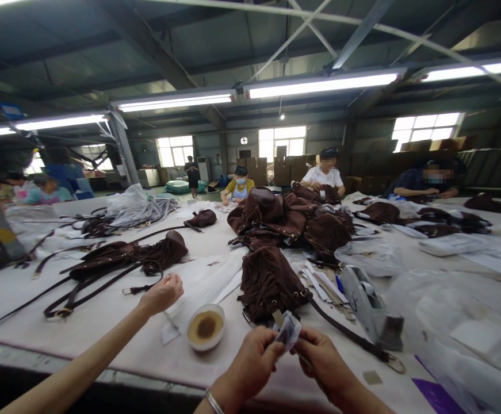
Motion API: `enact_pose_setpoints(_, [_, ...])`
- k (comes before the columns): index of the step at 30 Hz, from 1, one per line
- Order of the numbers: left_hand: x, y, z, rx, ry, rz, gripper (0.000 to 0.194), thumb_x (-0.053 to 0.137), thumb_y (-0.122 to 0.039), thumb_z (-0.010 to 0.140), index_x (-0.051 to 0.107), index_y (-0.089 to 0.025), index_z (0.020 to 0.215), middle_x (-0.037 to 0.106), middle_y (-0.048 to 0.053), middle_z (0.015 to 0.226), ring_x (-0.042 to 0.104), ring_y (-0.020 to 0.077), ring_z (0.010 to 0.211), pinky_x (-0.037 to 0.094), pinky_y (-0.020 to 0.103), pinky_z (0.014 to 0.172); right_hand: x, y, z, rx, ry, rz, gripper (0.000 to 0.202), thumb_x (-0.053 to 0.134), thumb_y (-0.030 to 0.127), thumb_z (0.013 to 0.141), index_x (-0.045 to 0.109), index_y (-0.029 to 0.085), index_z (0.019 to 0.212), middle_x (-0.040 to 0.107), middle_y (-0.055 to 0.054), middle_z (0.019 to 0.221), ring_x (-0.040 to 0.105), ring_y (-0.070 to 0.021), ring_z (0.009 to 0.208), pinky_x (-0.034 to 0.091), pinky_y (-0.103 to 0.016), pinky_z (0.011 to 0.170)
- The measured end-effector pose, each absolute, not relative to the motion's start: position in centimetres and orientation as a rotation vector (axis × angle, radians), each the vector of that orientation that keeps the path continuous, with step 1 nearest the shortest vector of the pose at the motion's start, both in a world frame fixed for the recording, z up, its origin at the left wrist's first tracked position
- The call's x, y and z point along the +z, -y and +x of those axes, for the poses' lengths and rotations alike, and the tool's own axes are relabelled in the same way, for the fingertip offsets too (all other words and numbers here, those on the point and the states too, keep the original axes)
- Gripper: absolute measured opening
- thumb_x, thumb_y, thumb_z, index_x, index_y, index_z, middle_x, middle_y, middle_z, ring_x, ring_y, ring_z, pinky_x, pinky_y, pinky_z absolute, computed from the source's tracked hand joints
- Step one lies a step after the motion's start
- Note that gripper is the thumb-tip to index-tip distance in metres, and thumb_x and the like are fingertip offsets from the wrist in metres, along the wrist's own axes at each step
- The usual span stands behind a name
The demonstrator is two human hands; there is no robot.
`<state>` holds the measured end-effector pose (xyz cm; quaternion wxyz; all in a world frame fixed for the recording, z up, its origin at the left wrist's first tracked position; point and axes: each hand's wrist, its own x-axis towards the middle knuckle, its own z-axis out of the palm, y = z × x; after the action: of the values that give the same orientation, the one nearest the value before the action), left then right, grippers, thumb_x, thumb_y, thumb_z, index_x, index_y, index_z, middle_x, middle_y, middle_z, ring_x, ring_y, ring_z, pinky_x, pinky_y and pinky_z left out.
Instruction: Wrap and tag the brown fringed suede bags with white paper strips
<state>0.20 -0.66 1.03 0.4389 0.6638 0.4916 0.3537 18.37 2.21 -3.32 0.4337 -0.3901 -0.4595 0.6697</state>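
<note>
At the table's front edge my left hand [254, 356], with a silver bracelet at the wrist, pinches a small crinkled piece of clear plastic [290, 329]. My right hand [325, 359] has its fingers closed on the other side of the same plastic. Something greyish shows through it, too blurred to name. A beige tag [278, 317] sticks up beside it. Just beyond both hands lies a dark brown fringed bag [271, 282], its strap [345, 328] running right to a metal buckle [396, 363].
A co-worker's hand [164, 294] reaches in from the left, near a white bowl [206, 345] of yellowish stuff with a dark centre. More brown bags [293, 215] are piled behind. A grey tape dispenser [368, 305] and plastic bags [457, 322] lie right. Other people sit across the table.
</note>
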Motion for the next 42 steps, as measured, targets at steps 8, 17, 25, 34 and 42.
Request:
enact_pose_setpoints(8, [0.1,0.2,0.3,0.878,-1.175,1.636,0.023,0.054,-0.03,0.085,0.068,-0.013,0.078,0.059,0.002,0.077,0.055,0.0127,0.06,0.043,0.023,0.053,-3.6,-2.4,19.0,1.611,1.353,-1.017,0.041,0.076,0.053,0.072,0.069,0.013,0.076,0.051,0.004,0.057,0.032,-0.0052,0.044,0.02,-0.022,0.044])
enact_pose_setpoints(17, [0.5,0.4,0.5,0.921,-1.248,1.605,0.028,0.056,-0.039,0.085,0.061,-0.015,0.071,0.052,-0.002,0.067,0.052,0.0124,0.057,0.04,0.024,0.053,-3.2,-1.7,19.5,1.519,1.574,-1.147,0.033,0.068,0.047,0.076,0.067,0.017,0.09,0.063,0.001,0.067,0.049,-0.0104,0.051,0.036,-0.021,0.048])
enact_pose_setpoints(25, [0.4,0.4,0.7,0.909,-1.24,1.612,0.024,0.058,-0.037,0.083,0.055,-0.017,0.07,0.052,-0.002,0.069,0.052,0.0112,0.057,0.041,0.021,0.05,-2.9,-1.1,20.6,1.488,1.579,-1.232,0.049,0.06,0.065,0.08,0.06,0.017,0.067,0.048,0.004,0.048,0.032,-0.0065,0.039,0.021,-0.023,0.041])
enact_pose_setpoints(34, [0.7,0.3,0.2,0.948,-1.26,1.609,0.031,0.062,-0.041,0.082,0.056,-0.017,0.064,0.052,-0.002,0.069,0.05,0.0121,0.063,0.038,0.024,0.056,-3.1,-1.0,20.8,1.21,1.774,-1.23,0.041,0.053,0.056,0.09,0.069,0.018,0.091,0.057,0.0,0.058,0.05,-0.0157,0.053,0.038,-0.028,0.053])
enact_pose_setpoints(42, [1.1,-0.1,0.1,0.938,-1.416,1.772,0.028,0.062,-0.03,0.08,0.054,-0.016,0.057,0.053,-0.002,0.071,0.048,0.0122,0.069,0.034,0.025,0.064,1.3,1.4,23.5,0.734,2.4,-0.775,0.043,0.064,0.017,0.082,0.065,0.021,0.124,0.07,-0.014,0.112,0.065,-0.0263,0.098,0.05,-0.033,0.086])
